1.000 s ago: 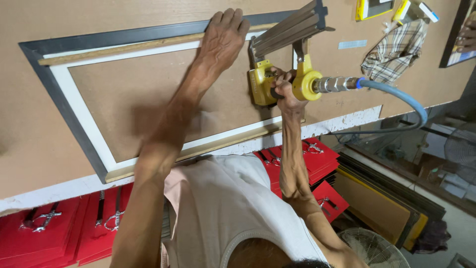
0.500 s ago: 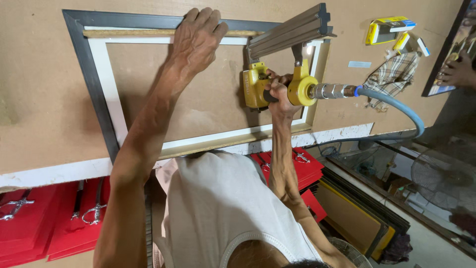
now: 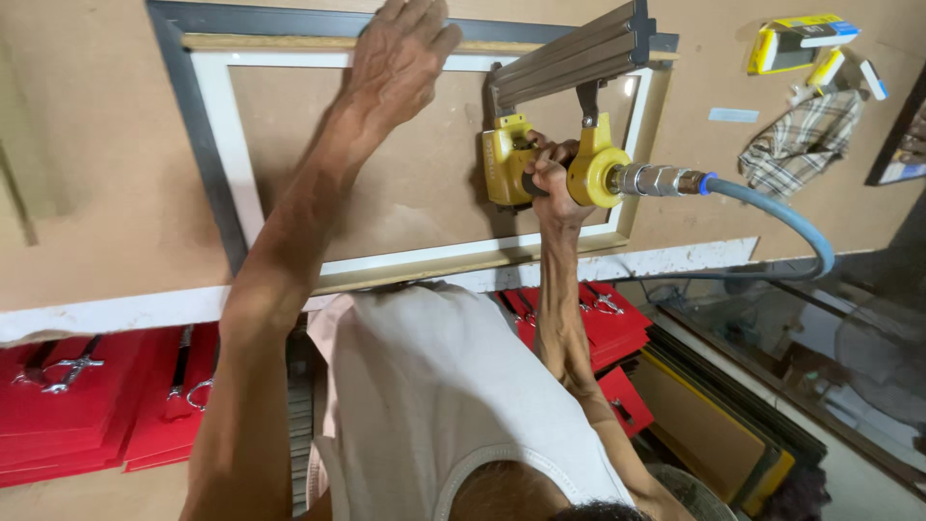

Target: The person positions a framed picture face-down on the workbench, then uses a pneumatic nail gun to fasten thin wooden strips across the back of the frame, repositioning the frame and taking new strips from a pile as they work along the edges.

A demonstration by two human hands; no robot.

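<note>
left hand flat on picture frame | right hand fingers clenched round yellow nailer

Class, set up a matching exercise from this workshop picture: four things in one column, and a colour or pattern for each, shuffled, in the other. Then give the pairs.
Things:
1. nail gun body
2. air hose
3. cloth
4. flat boxes

Colours:
A. red
B. checked
C. yellow
D. blue

Pairs: 1-C, 2-D, 3-B, 4-A
</note>
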